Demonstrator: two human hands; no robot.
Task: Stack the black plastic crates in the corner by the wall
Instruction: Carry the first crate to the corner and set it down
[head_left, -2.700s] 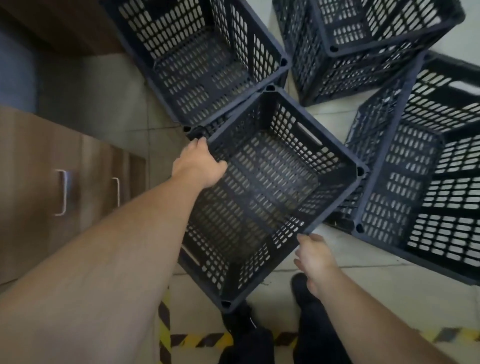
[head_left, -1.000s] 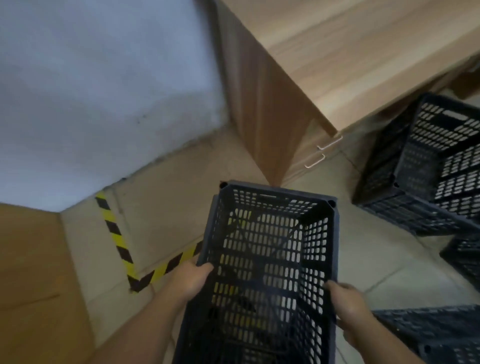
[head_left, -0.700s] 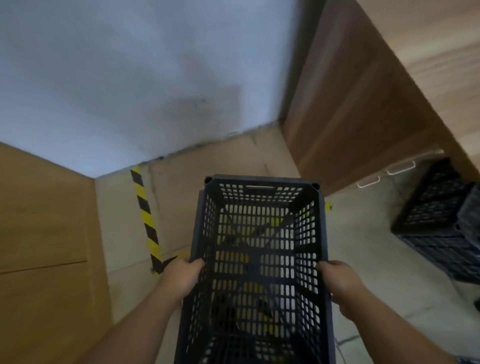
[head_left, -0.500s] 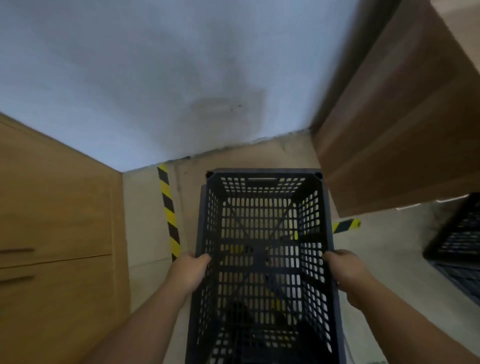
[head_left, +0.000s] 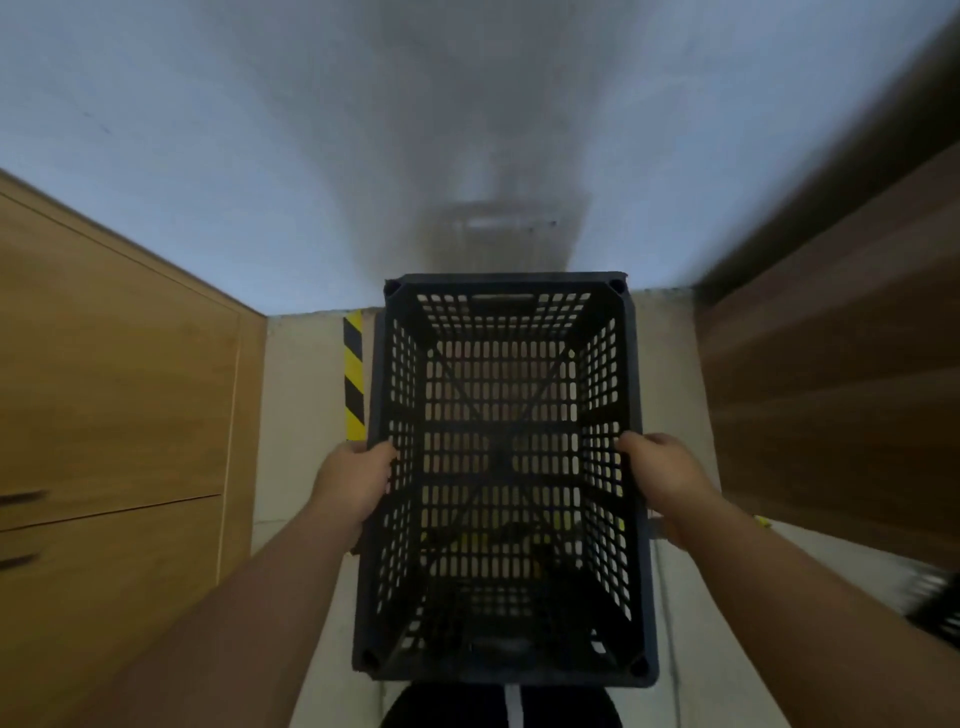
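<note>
I hold one black plastic crate (head_left: 501, 670) in front of me, open side up, its perforated walls and base showing the floor through them. My left hand (head_left: 350, 480) grips its left long rim and my right hand (head_left: 662, 473) grips its right long rim. The crate's far end points at the grey wall (head_left: 363, 156), close to where wall and floor meet. Whether the crate touches the floor cannot be told.
A light wooden cabinet (head_left: 114, 395) stands on the left and a darker wooden cabinet side (head_left: 831, 405) on the right, with a narrow floor strip between. Yellow-black tape (head_left: 354, 374) runs along the floor left of the crate. Another black crate's edge (head_left: 937, 608) shows at far right.
I took hold of the crate from among the others, turned with it and carried it to the gap between the cabinets. The wall is now much closer and the crate faces it squarely.
</note>
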